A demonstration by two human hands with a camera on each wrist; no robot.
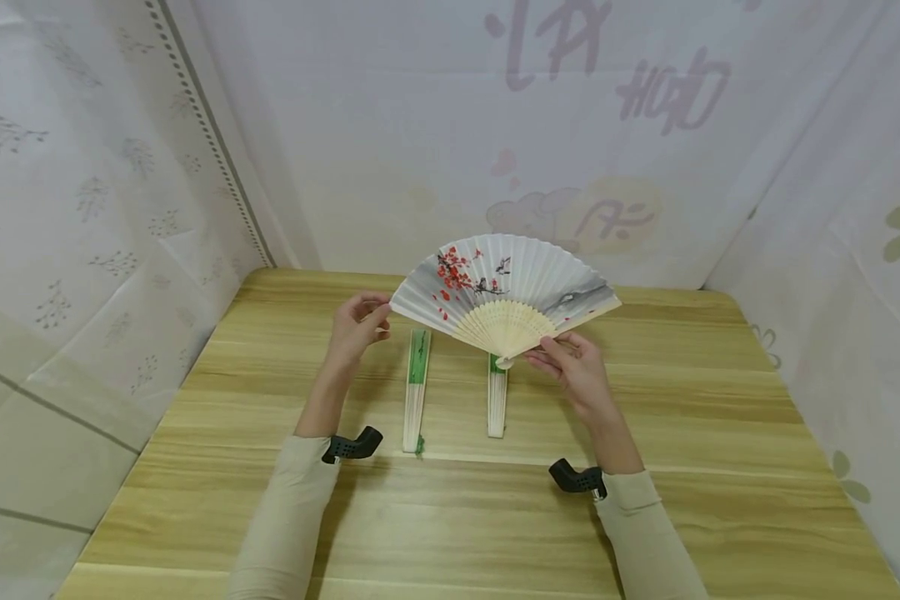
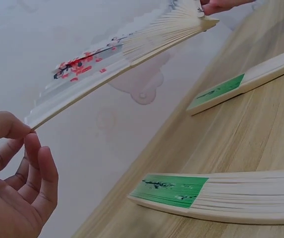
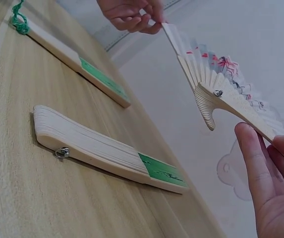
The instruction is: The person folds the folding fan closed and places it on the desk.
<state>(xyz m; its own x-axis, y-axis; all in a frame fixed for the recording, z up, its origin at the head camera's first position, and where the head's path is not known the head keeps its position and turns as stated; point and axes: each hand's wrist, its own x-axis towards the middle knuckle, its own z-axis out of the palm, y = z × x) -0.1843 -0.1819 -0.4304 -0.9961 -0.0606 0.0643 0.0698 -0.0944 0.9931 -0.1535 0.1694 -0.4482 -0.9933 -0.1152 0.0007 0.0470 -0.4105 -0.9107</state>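
Observation:
A spread folding fan (image 1: 506, 292), white and grey with red blossoms and pale ribs, is held up above the table between both hands. My left hand (image 1: 358, 327) pinches the tip of its left end, thumb against finger, as the left wrist view shows. Near the pivot, my right hand (image 1: 573, 367) grips the right guard stick between thumb and fingers. Below lie two folded fans with green tops: the left one (image 1: 416, 392) has a green tassel (image 3: 19, 22), and the right one (image 1: 497, 404) is partly covered by the spread fan in the head view.
The wood-grain table (image 1: 450, 525) ends at a pale printed curtain (image 1: 390, 125) behind, with more cloth on both sides. Black wrist cameras sit on both forearms, the left camera (image 1: 354, 444) and the right camera (image 1: 576, 477).

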